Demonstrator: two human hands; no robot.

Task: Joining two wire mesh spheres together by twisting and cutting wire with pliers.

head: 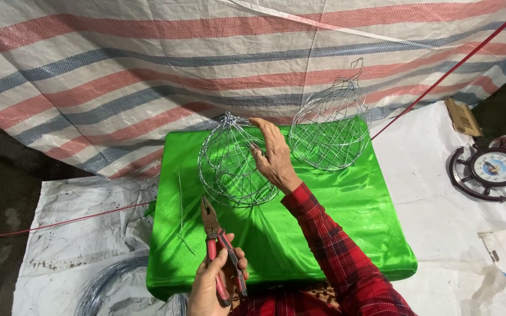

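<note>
My right hand (273, 155), in a red plaid sleeve, rests on the right side of a round wire-mesh cage (229, 161), with the fingers touching its wires near the top. The cage stands on a green satin cloth (335, 216) that covers a low block. At the bottom of the view, my left hand (212, 287) grips red-handled pliers (216, 246). Their jaws point up toward the cage and stay clear of it. A second, pear-shaped wire cage (330, 126) with a hook on top stands to the right on the same cloth.
A thin loose wire (180, 202) lies on the cloth's left side. A coil of wire (109, 284) sits on white sheeting at bottom left. A ship-wheel clock (490, 168) and a cardboard piece (462, 117) lie at right. A striped tarp (147, 64) hangs behind, crossed by red strings.
</note>
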